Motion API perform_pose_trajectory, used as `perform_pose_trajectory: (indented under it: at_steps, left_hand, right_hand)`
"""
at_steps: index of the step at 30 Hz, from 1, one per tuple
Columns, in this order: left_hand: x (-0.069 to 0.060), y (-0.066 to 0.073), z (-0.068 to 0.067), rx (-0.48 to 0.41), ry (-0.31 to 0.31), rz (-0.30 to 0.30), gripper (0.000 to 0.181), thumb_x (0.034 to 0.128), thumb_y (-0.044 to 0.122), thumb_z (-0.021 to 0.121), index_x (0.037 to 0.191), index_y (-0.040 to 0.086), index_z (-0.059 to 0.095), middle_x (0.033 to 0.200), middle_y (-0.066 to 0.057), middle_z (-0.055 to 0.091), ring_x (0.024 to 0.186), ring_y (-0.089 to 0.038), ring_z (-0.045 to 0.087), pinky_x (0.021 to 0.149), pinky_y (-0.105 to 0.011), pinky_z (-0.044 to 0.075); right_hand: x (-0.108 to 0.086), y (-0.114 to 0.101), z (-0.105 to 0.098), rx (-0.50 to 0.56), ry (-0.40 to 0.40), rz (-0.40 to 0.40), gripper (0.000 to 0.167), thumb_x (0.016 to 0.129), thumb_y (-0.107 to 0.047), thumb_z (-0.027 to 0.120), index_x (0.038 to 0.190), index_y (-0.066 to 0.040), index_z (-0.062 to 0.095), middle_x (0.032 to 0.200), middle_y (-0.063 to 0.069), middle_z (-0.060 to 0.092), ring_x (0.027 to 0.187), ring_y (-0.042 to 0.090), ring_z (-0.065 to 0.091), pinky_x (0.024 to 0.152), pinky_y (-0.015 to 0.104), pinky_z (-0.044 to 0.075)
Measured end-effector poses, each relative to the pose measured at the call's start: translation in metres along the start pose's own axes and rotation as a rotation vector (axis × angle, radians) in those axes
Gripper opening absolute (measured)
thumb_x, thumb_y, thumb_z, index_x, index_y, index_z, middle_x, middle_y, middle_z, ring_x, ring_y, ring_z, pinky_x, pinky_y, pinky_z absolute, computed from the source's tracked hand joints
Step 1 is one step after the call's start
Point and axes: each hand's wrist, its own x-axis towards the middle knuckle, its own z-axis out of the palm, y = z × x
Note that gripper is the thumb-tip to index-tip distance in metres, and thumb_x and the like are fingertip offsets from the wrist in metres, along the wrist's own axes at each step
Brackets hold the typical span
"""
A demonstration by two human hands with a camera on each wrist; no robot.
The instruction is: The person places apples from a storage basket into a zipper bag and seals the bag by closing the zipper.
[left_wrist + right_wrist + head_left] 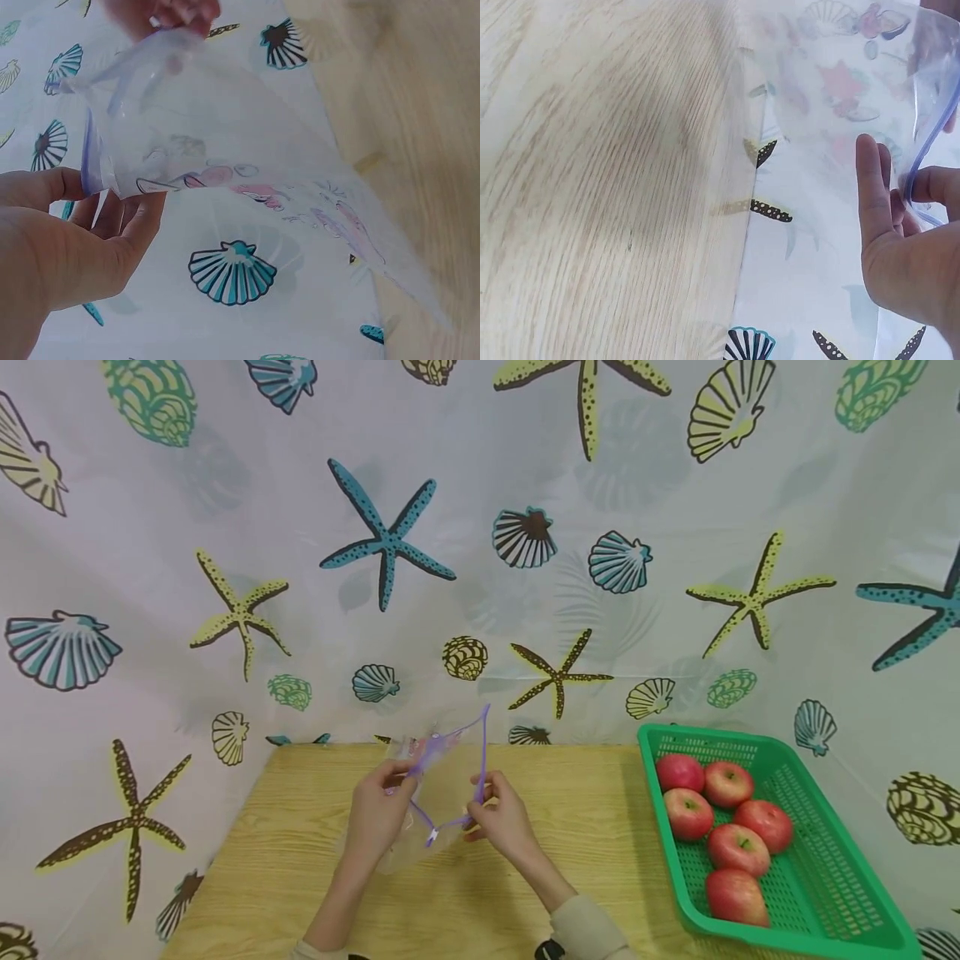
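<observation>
Two bare hands hold a clear plastic bag point(232, 127) open over the middle of a wooden table point(585, 810). The left hand point(378, 806) pinches the left side of its purple zip edge point(483, 752); the right hand point(504, 814) pinches the right side between thumb and fingers. The mouth gapes between them, one corner pointing up and far, with a white slider point(433, 835) at the near corner.

The film looks thin and limp, so if either pinch slipped, the mouth would probably fold shut. Pulling the sides too hard apart could strain the zip edge, and the slider might snag anything crossing that corner. Below the mouth the bag looks flat, so its walls may cling together; whether its bottom touches the table, I cannot tell.

Farther right, well apart from the hands, six red apples point(738, 851) sit in a green basket point(663, 843). Round as they are, they could roll if the basket were bumped.
</observation>
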Motion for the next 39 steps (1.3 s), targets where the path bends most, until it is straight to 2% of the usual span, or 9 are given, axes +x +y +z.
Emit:
perform_pose_trajectory:
  at_steps: [3, 8, 13, 19, 26, 29, 33, 39]
  left_hand:
    - [0.006, 0.006, -0.008, 0.007, 0.000, -0.008, 0.022, 0.0911, 0.011, 0.063, 0.111, 0.008, 0.073, 0.105, -0.013, 0.073, 0.085, -0.021, 0.065, 0.059, -0.020, 0.049]
    - [0.014, 0.012, -0.023, 0.041, -0.020, -0.027, 0.022, 0.0923, 0.015, 0.062, 0.110, 0.008, 0.073, 0.108, -0.012, 0.072, 0.096, -0.024, 0.065, 0.068, -0.022, 0.051]
    - [0.015, 0.012, -0.033, 0.017, -0.017, -0.063, 0.019, 0.0927, 0.013, 0.063, 0.107, 0.005, 0.072, 0.109, -0.014, 0.070, 0.094, -0.024, 0.064, 0.066, -0.020, 0.052]
    - [0.013, 0.010, -0.028, 0.020, -0.111, -0.083, 0.020, 0.0924, 0.015, 0.065, 0.109, 0.007, 0.070, 0.110, -0.011, 0.069, 0.098, -0.023, 0.062, 0.071, -0.023, 0.052]
    - [0.009, 0.017, -0.024, 0.064, -0.130, -0.049, 0.020, 0.0919, 0.016, 0.065, 0.110, 0.010, 0.071, 0.107, -0.008, 0.070, 0.098, -0.024, 0.063, 0.075, -0.026, 0.052]
    - [0.010, 0.019, -0.022, 0.064, -0.139, -0.035, 0.020, 0.0921, 0.016, 0.066, 0.110, 0.011, 0.071, 0.106, -0.008, 0.071, 0.098, -0.023, 0.063, 0.075, -0.026, 0.052]
    - [0.010, 0.018, -0.020, 0.072, -0.160, -0.010, 0.020, 0.0921, 0.015, 0.066, 0.110, 0.010, 0.072, 0.107, -0.007, 0.071, 0.097, -0.022, 0.064, 0.075, -0.026, 0.053]
    - [0.008, 0.013, -0.018, 0.069, -0.179, -0.017, 0.021, 0.0923, 0.015, 0.067, 0.112, 0.011, 0.072, 0.114, -0.006, 0.070, 0.098, -0.021, 0.063, 0.074, -0.024, 0.053]
  right_hand:
    - [-0.002, 0.003, -0.004, -0.032, -0.010, -0.005, 0.034, 0.092, 0.001, 0.056, 0.125, 0.004, 0.052, 0.093, 0.015, 0.054, 0.067, 0.027, 0.069, 0.061, 0.045, 0.061]
    - [-0.003, 0.010, -0.013, -0.066, -0.040, 0.028, 0.025, 0.093, -0.002, 0.055, 0.117, 0.007, 0.055, 0.094, 0.014, 0.055, 0.070, 0.027, 0.070, 0.064, 0.045, 0.061]
    - [-0.005, 0.015, -0.022, -0.052, -0.057, 0.061, 0.022, 0.097, -0.008, 0.053, 0.113, 0.006, 0.058, 0.091, 0.012, 0.058, 0.073, 0.028, 0.071, 0.065, 0.043, 0.062]
    - [-0.009, 0.005, -0.026, -0.114, -0.099, 0.024, 0.024, 0.100, -0.014, 0.057, 0.116, 0.003, 0.060, 0.096, 0.020, 0.062, 0.078, 0.034, 0.071, 0.065, 0.045, 0.061]
    - [-0.019, -0.020, -0.024, -0.157, -0.143, -0.013, 0.023, 0.101, -0.011, 0.054, 0.116, 0.006, 0.058, 0.097, 0.033, 0.059, 0.082, 0.048, 0.068, 0.067, 0.054, 0.060]
    - [-0.019, -0.020, -0.025, -0.168, -0.141, -0.022, 0.027, 0.102, -0.015, 0.054, 0.119, 0.005, 0.057, 0.097, 0.031, 0.060, 0.082, 0.044, 0.069, 0.067, 0.052, 0.060]
    - [-0.016, -0.011, -0.029, -0.184, -0.129, -0.031, 0.034, 0.102, -0.026, 0.056, 0.123, 0.002, 0.056, 0.096, 0.024, 0.062, 0.083, 0.039, 0.071, 0.064, 0.042, 0.062]
    - [-0.019, -0.011, -0.037, -0.242, -0.127, -0.050, 0.035, 0.101, -0.033, 0.057, 0.126, -0.007, 0.058, 0.100, 0.019, 0.062, 0.083, 0.026, 0.071, 0.063, 0.035, 0.061]
